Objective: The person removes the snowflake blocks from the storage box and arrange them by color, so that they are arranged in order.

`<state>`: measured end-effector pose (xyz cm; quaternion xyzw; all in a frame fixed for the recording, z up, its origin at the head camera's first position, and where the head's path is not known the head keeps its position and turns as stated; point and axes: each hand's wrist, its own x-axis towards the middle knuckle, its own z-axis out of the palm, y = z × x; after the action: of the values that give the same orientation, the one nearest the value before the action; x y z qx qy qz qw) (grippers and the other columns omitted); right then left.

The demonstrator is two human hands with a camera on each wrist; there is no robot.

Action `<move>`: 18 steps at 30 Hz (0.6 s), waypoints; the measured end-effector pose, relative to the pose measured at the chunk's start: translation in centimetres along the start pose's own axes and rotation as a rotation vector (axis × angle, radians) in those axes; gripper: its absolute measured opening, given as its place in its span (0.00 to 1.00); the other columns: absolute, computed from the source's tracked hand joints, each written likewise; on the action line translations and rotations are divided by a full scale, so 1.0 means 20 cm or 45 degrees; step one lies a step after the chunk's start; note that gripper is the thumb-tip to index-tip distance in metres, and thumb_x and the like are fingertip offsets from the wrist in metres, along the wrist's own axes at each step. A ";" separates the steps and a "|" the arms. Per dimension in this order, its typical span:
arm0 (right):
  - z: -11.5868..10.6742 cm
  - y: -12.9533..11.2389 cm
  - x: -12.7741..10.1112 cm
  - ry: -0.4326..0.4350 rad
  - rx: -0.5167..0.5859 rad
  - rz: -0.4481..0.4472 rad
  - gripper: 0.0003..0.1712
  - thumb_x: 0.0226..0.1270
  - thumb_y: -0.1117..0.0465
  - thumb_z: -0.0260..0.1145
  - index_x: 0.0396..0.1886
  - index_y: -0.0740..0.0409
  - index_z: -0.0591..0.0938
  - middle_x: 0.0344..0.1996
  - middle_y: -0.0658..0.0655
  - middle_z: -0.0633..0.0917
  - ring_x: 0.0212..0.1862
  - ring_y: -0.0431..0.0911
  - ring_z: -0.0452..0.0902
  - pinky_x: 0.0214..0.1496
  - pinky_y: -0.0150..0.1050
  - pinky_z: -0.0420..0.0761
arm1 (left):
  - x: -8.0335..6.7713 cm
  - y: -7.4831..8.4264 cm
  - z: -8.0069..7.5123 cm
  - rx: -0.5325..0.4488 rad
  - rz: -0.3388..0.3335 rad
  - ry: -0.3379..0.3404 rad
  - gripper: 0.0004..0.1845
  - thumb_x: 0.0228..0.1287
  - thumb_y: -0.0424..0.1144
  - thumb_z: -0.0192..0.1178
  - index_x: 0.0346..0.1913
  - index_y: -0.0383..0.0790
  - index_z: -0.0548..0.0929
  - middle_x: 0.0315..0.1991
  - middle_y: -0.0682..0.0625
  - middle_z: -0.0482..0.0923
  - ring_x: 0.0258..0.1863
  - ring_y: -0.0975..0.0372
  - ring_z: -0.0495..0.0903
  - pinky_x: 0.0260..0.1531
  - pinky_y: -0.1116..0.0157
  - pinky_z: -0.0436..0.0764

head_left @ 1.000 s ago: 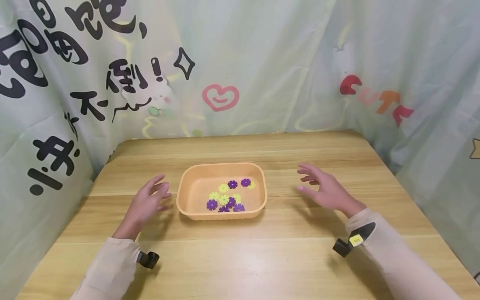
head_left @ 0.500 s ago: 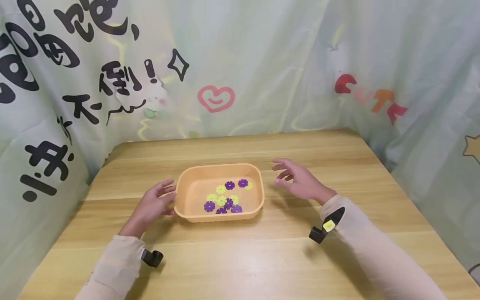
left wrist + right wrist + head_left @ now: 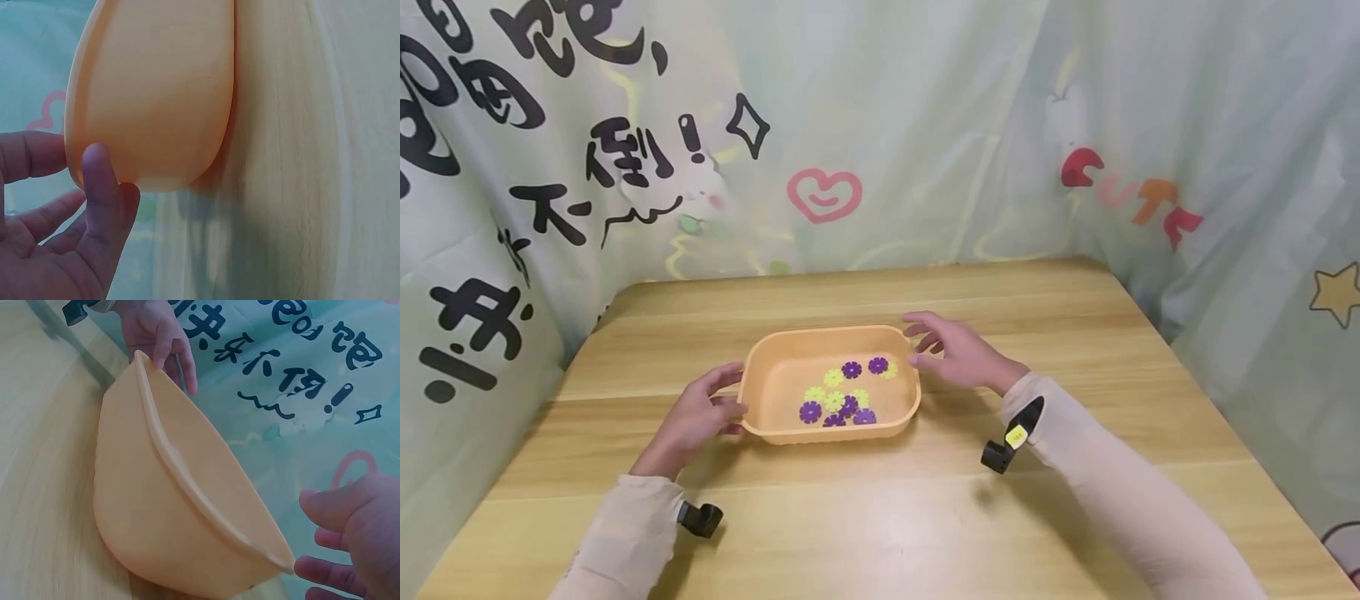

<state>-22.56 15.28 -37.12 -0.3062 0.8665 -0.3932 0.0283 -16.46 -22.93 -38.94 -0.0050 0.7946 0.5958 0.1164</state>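
Observation:
An orange plastic basin (image 3: 820, 435) stands on the wooden table, holding several purple snowflake discs (image 3: 810, 412) and yellow snowflake discs (image 3: 833, 377). My left hand (image 3: 698, 417) is at its left end with fingers loosely spread. In the left wrist view, the thumb (image 3: 98, 181) overlaps the basin's outer wall while a finger reaches the rim. At the right end, my right hand (image 3: 958, 354) has its fingertips right by the rim. The right wrist view has that thumb (image 3: 325, 509) apart from the basin and a fingertip close to the rim's corner. The discs are hidden in both wrist views.
The wooden table (image 3: 880, 517) extends around the basin on every side. A pale printed curtain (image 3: 925, 142) hangs behind the table and along its sides. Each sleeve carries a small black wrist camera, the left one (image 3: 700, 518) and the right one (image 3: 997, 456).
My right hand has come leftward from well off the basin to its right rim. My left hand has closed the small gap to the left end. The view has shifted slightly.

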 end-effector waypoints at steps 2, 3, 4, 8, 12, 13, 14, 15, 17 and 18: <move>0.01 0.00 0.02 -0.022 0.013 -0.003 0.34 0.64 0.64 0.68 0.68 0.59 0.67 0.56 0.65 0.78 0.48 0.53 0.80 0.53 0.49 0.82 | 0.00 0.00 0.00 0.007 -0.010 0.001 0.37 0.61 0.20 0.55 0.73 0.30 0.55 0.71 0.33 0.55 0.51 0.45 0.75 0.36 0.57 0.87; 0.02 0.00 0.02 -0.036 0.018 0.000 0.34 0.64 0.64 0.68 0.69 0.58 0.67 0.57 0.65 0.78 0.48 0.53 0.80 0.53 0.49 0.82 | 0.00 0.00 0.00 0.008 -0.016 0.001 0.37 0.61 0.20 0.55 0.73 0.30 0.55 0.71 0.33 0.55 0.50 0.46 0.75 0.36 0.58 0.87; 0.03 0.00 0.03 -0.048 0.021 0.005 0.34 0.64 0.64 0.67 0.69 0.58 0.67 0.57 0.64 0.78 0.48 0.52 0.80 0.53 0.49 0.82 | -0.01 -0.01 0.00 0.006 -0.021 0.001 0.37 0.61 0.20 0.55 0.73 0.30 0.55 0.71 0.33 0.55 0.50 0.46 0.75 0.35 0.58 0.87; 0.06 -0.01 0.05 -0.065 0.027 0.010 0.34 0.65 0.62 0.67 0.70 0.57 0.66 0.56 0.62 0.79 0.46 0.49 0.80 0.53 0.46 0.82 | -0.02 -0.01 0.01 -0.025 -0.047 0.014 0.37 0.61 0.21 0.56 0.73 0.30 0.56 0.70 0.33 0.55 0.46 0.49 0.77 0.34 0.61 0.87; 0.07 -0.03 0.07 -0.040 0.026 -0.005 0.34 0.64 0.63 0.68 0.69 0.57 0.67 0.55 0.60 0.80 0.44 0.47 0.80 0.49 0.41 0.83 | -0.03 -0.02 0.02 -0.071 -0.062 0.052 0.36 0.62 0.22 0.56 0.73 0.32 0.57 0.69 0.34 0.57 0.42 0.53 0.78 0.32 0.64 0.86; 0.07 -0.04 0.08 -0.039 0.026 -0.006 0.34 0.64 0.63 0.68 0.69 0.57 0.67 0.54 0.60 0.80 0.44 0.46 0.80 0.48 0.39 0.83 | -0.03 -0.01 0.03 -0.084 -0.070 0.064 0.36 0.62 0.23 0.55 0.73 0.32 0.57 0.69 0.34 0.57 0.41 0.54 0.78 0.31 0.65 0.85; 0.08 -0.05 0.08 -0.040 0.027 -0.007 0.34 0.64 0.63 0.68 0.69 0.57 0.68 0.54 0.59 0.80 0.44 0.46 0.80 0.48 0.38 0.83 | -0.04 -0.01 0.03 -0.096 -0.077 0.074 0.36 0.63 0.23 0.55 0.73 0.32 0.57 0.70 0.35 0.57 0.41 0.55 0.78 0.30 0.66 0.85; 0.08 -0.05 0.09 -0.044 0.030 -0.008 0.34 0.64 0.63 0.68 0.69 0.57 0.68 0.54 0.59 0.80 0.44 0.46 0.80 0.47 0.38 0.83 | -0.04 -0.01 0.03 -0.106 -0.086 0.084 0.36 0.63 0.23 0.55 0.73 0.33 0.56 0.70 0.35 0.57 0.41 0.55 0.78 0.30 0.66 0.85; 0.09 -0.06 0.10 -0.052 0.037 -0.015 0.34 0.65 0.62 0.68 0.69 0.56 0.68 0.54 0.60 0.80 0.44 0.45 0.80 0.48 0.37 0.82 | -0.06 -0.01 0.03 -0.123 -0.096 0.100 0.35 0.64 0.23 0.54 0.74 0.33 0.56 0.70 0.36 0.57 0.41 0.55 0.77 0.28 0.67 0.84; 0.10 -0.07 0.11 -0.054 0.039 -0.016 0.34 0.65 0.62 0.67 0.69 0.56 0.68 0.54 0.59 0.80 0.44 0.45 0.80 0.48 0.37 0.82 | -0.06 -0.01 0.03 -0.131 -0.095 0.106 0.35 0.64 0.23 0.54 0.74 0.33 0.56 0.70 0.36 0.57 0.42 0.55 0.77 0.28 0.67 0.84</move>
<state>-23.06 12.06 -37.14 -0.3195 0.8577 -0.3999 0.0488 -15.12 -22.49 -38.99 -0.0654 0.7663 0.6304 0.1051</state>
